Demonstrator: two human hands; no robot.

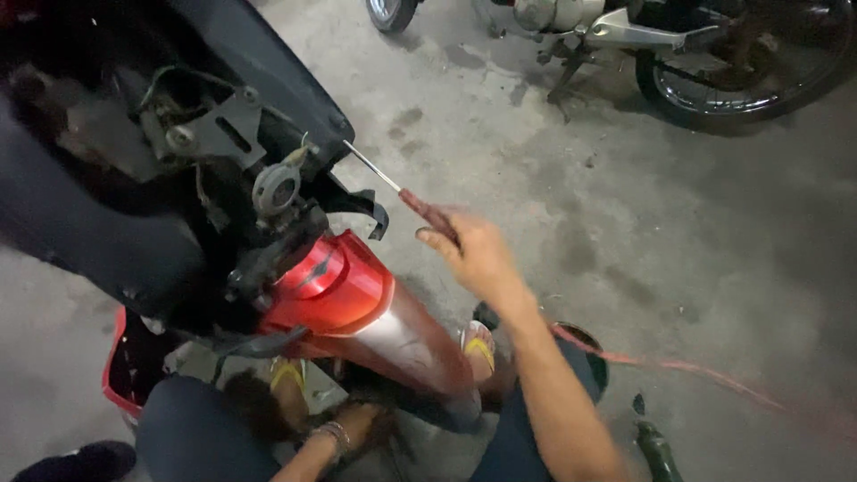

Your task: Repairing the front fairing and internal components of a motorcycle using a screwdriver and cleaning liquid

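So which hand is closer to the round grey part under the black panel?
Right. The right hand holds a screwdriver beside the round grey part; the left hand is low, under the red fender.

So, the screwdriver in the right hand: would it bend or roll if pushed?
The screwdriver probably stays stiff: its thin shaft looks like metal. It likely feels light, since the right hand holds it alone. On the floor its round-looking handle might roll.
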